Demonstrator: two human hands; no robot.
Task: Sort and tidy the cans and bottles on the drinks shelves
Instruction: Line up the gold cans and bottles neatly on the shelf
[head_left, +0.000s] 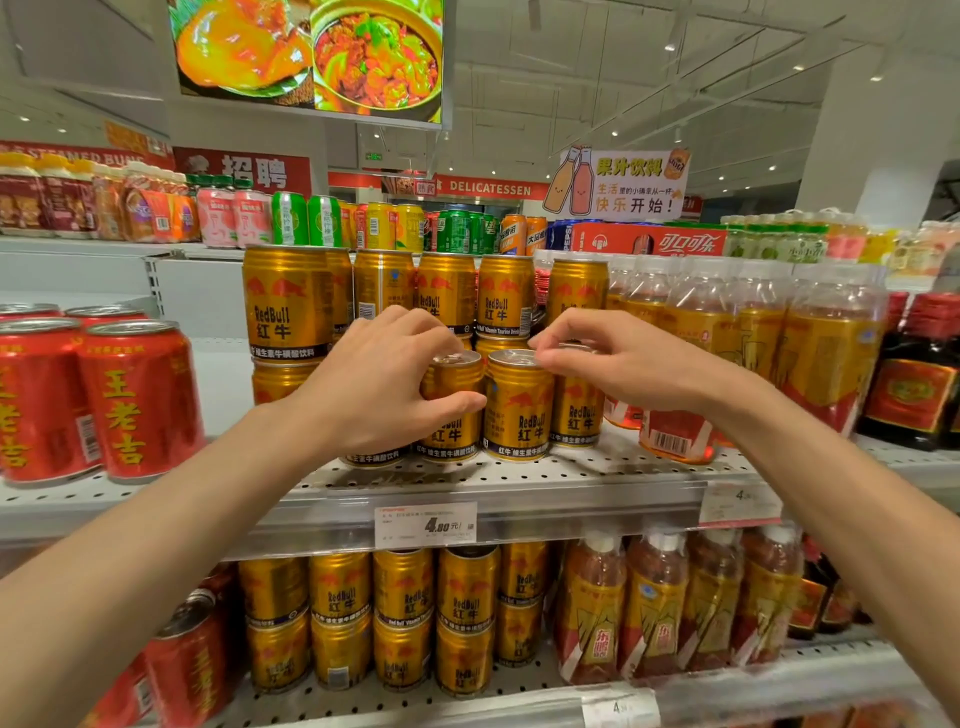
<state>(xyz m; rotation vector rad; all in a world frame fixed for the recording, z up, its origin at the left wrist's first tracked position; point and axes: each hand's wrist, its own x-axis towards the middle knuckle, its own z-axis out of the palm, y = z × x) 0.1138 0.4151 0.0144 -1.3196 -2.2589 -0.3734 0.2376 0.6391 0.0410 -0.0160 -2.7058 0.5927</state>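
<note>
Gold Red Bull cans stand in two stacked layers on the white perforated shelf (519, 480). My left hand (379, 384) grips a front-row gold can (452, 415) round its side, thumb across the front. Just to its right stands another gold can (519, 410); my right hand (618, 358) pinches a can top with its fingertips, right at the back rim of this can, and I cannot tell which can it holds. The upper layer of gold cans (447, 291) rises behind both hands.
Red herbal-tea cans (135, 400) stand at the left, shrink-wrapped packs of amber bottles (753, 338) at the right, dark bottles (914, 374) beyond them. A price tag (425, 525) hangs on the shelf edge. The shelf below holds more gold cans (405, 618) and bottles (675, 608).
</note>
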